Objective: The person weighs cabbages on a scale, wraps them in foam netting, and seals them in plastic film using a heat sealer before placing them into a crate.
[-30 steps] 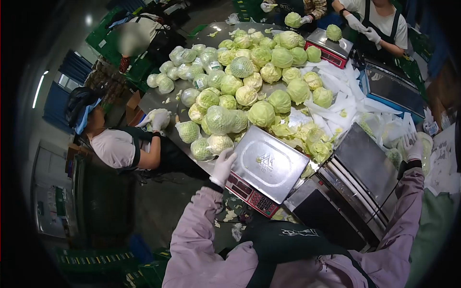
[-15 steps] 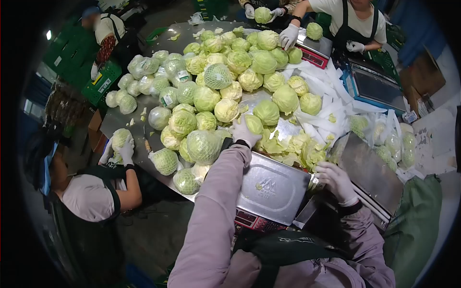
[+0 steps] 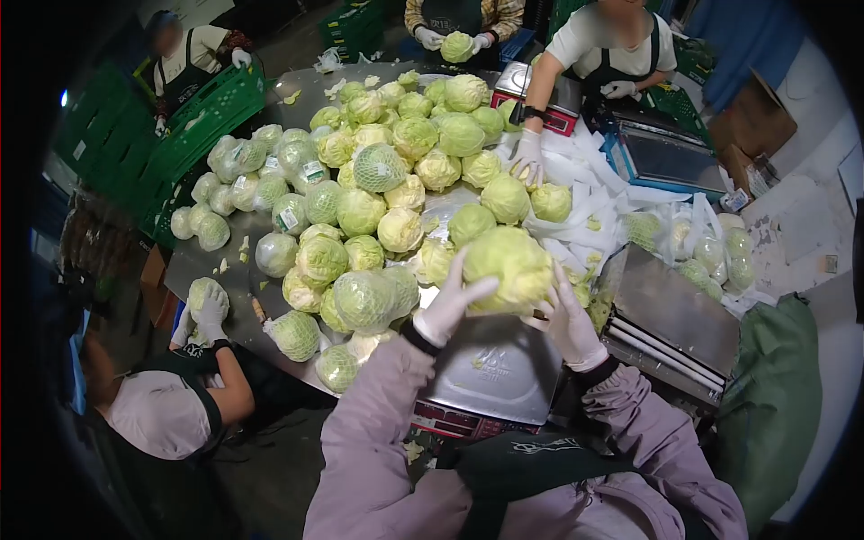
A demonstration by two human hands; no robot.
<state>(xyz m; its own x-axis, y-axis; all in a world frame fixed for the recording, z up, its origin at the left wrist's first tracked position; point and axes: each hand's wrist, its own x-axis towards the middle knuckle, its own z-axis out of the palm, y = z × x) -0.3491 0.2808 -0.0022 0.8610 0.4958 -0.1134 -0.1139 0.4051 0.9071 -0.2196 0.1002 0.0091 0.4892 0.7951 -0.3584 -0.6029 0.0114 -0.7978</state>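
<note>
A pale green cabbage (image 3: 509, 263) is held up between my two white-gloved hands, above the near edge of the pile. My left hand (image 3: 450, 304) grips its left side, thumb across the front. On the opposite side, my right hand (image 3: 571, 326) is curled against its lower right. Below them lies the steel plate of a weighing scale (image 3: 490, 378), with a red display panel (image 3: 459, 421) along its front. Netted cabbages (image 3: 364, 300) and bare ones (image 3: 400, 229) sit just left of my left hand.
A steel wrapping machine (image 3: 675, 310) stands at right, beside bagged cabbages (image 3: 711, 256). White foam sheets (image 3: 594, 193) lie behind it. A knife (image 3: 259, 310) rests at the table's left. Co-workers stand around the table; one reaches a gloved hand (image 3: 529, 160) toward the cabbages. Green crates (image 3: 216, 112) are at the back left.
My left hand has lifted a cabbage from the pile toward me, and my right hand has come up to hold it too. At back left, a co-worker has raised a green crate.
</note>
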